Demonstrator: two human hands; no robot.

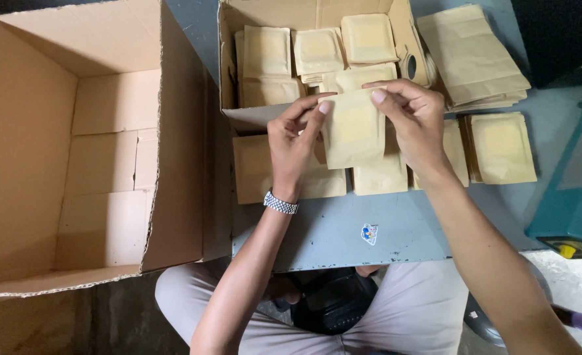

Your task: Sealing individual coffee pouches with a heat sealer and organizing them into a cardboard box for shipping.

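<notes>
Seen from the head camera, the person sits at a grey-blue table (343, 230) and holds a brown paper pouch (353, 128) up between both hands, just above the table's far half. The left hand (294, 141) pinches the pouch's left upper edge between thumb and fingertips, the other fingers curled; a metal watch (280, 203) sits on that wrist. The right hand (412, 118) pinches the pouch's right upper corner, its forefinger laid along the top edge and the thumb behind, so the thumb's grip cannot be seen fully. The pouch hangs flat and nearly upright, slightly tilted.

Beneath the hands, a row of similar pouches (383, 174) lies flat on the table, overlapping one another, and another pouch (501, 148) lies to the right of them. Just behind the hands stands a small open cardboard box (228, 79) packed with filled pouches (317, 52) standing on edge. To the right of that box rests a stack of flat empty bags (471, 56). A large open cardboard box (74, 151) stands to the left, touching the table's edge, its inside bare. A teal machine (577, 184) sits at the right edge of the table. A small sticker (369, 233) marks the table near its front edge.
</notes>
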